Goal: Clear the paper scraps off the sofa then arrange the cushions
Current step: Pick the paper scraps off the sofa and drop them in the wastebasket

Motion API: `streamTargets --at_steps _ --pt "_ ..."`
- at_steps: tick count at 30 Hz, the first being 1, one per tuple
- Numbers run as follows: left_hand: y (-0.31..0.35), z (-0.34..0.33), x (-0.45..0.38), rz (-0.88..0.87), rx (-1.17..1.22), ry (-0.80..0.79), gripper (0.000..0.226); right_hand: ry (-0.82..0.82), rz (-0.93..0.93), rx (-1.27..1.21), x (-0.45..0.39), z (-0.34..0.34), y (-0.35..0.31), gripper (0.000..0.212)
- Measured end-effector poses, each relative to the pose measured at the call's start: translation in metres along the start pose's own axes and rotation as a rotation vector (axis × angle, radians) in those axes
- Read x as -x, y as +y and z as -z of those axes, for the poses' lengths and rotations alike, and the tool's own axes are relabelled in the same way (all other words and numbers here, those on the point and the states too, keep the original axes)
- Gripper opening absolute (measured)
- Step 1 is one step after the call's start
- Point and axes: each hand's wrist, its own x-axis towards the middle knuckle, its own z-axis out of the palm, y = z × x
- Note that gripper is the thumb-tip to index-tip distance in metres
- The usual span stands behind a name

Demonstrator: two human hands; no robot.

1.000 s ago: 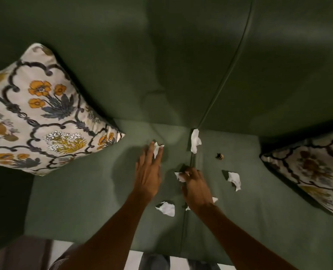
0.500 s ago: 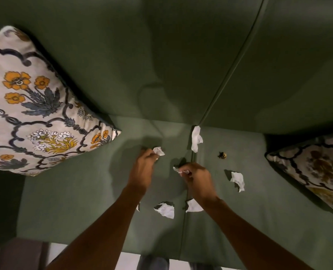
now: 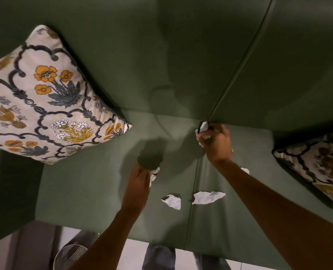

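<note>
The middle of the green sofa seat lay open between the two patterned cushions — the left cushion leaned against the backrest, the right cushion lay at the seat's far edge. Two paper scraps sat near the seat seam. Both forearms crossed the front edge — the right hand filled the back corner of the seam, the left hand hung mid-seat.

One head-worn wide-angle view only; no second view shares the scene. It looks forward and steeply down, close above the green sofa seat, facing the backrest. Both forearms enter from the bottom edge. The right grip sits near frame centre; the left grip lies lower and leftward of it.
</note>
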Motion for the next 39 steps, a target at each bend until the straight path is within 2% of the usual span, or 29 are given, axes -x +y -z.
streamTargets --at_steps 3,7,9,12,14,19,22,27,31,33,34,39 --pt "-0.020 0.002 0.037 0.052 -0.063 0.076 0.008 -0.034 0.040 0.111 0.000 -0.006 -0.004 0.016" --pt "-0.031 -0.007 0.059 0.136 0.011 0.059 0.012 -0.058 0.040 0.190 0.002 -0.014 0.000 0.032" --pt "-0.026 -0.017 0.060 0.138 0.068 0.067 0.012 -0.078 0.104 0.216 0.011 -0.016 0.004 0.029" --pt "-0.011 -0.031 0.052 0.204 0.189 0.087 0.012 -0.066 0.146 0.133 0.029 -0.020 0.006 0.013" --pt "-0.003 -0.039 0.044 0.303 0.238 0.118 0.005 -0.071 0.127 0.089 0.042 -0.025 0.006 0.013" --pt "-0.005 -0.042 0.028 0.562 0.364 0.215 0.014 -0.133 0.081 0.022 0.068 -0.046 -0.006 0.009" --pt "-0.007 -0.035 0.031 0.493 0.423 0.227 0.020 -0.169 0.100 -0.029 0.081 -0.058 -0.017 0.019" --pt "-0.019 -0.025 0.050 0.469 0.375 0.219 0.015 -0.234 0.136 -0.153 0.102 -0.077 -0.037 0.012" --pt "-0.036 -0.018 0.085 0.458 0.333 0.324 0.016 -0.295 0.227 -0.115 0.117 -0.092 -0.054 0.015" --pt "-0.050 -0.013 0.108 0.546 0.347 0.376 0.021 -0.355 0.224 -0.063 0.132 -0.105 -0.066 0.037" --pt "-0.059 -0.010 0.122 0.591 0.370 0.395 0.022 -0.395 0.213 -0.040 0.141 -0.115 -0.073 0.041" --pt "-0.111 0.008 0.196 0.820 0.503 0.517 0.019 -0.562 0.246 0.069 0.209 -0.182 -0.111 0.005"
